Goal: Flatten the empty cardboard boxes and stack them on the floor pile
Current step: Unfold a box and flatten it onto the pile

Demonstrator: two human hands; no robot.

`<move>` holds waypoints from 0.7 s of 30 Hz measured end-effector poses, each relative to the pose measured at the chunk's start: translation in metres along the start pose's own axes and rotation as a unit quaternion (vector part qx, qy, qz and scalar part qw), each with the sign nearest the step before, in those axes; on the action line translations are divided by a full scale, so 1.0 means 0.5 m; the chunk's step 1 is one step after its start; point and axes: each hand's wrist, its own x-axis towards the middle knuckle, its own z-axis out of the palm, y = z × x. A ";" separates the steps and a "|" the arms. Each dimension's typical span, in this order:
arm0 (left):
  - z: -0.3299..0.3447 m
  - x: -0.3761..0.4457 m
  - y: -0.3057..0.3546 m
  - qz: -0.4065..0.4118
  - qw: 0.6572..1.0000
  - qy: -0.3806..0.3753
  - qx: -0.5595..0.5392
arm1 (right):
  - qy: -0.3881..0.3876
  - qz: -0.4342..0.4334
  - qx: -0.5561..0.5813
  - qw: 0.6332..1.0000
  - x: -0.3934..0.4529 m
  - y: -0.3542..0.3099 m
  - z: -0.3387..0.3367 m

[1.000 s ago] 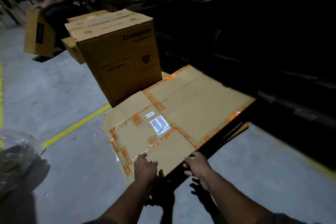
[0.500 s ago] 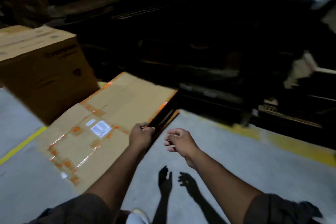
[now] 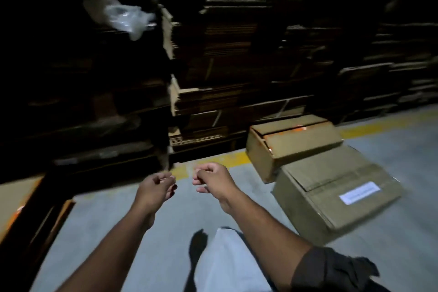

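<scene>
Both hands empty, fingers loosely curled: left hand (image 3: 155, 188), your right hand (image 3: 212, 179) nearer the unflattened boxes (image 3: 331, 187) on the floor at 3 o'clock, long axis running 10-to-4

floor (image 3: 147, 232): grey concrete, yellow line (image 3: 237, 157) | right of hands: two cardboard boxes (image 3: 331, 197), touching | far left: flattened cardboard pile (image 3: 14, 199)

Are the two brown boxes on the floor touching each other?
Touching. In the head view the smaller box meets the bigger labelled box at its near corner, with no floor showing between them there.
</scene>
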 end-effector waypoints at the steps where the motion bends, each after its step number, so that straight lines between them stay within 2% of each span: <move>1: 0.049 0.003 0.005 0.000 1.000 -0.022 0.010 | 0.026 0.007 0.006 1.000 0.005 0.011 -0.050; 6: 0.264 0.031 0.007 -0.001 0.991 -0.114 0.065 | 0.151 0.040 0.065 0.986 0.020 0.087 -0.280; 12: 0.478 0.075 -0.017 -0.012 0.969 -0.203 0.141 | 0.280 0.077 0.105 0.951 0.039 0.189 -0.497; 16: 0.607 0.117 -0.050 -0.014 0.953 -0.249 0.170 | 0.367 0.122 0.067 0.920 0.076 0.275 -0.612; 21: 0.730 0.164 -0.101 -0.026 0.931 -0.300 0.206 | 0.430 0.138 -0.065 0.890 0.143 0.354 -0.709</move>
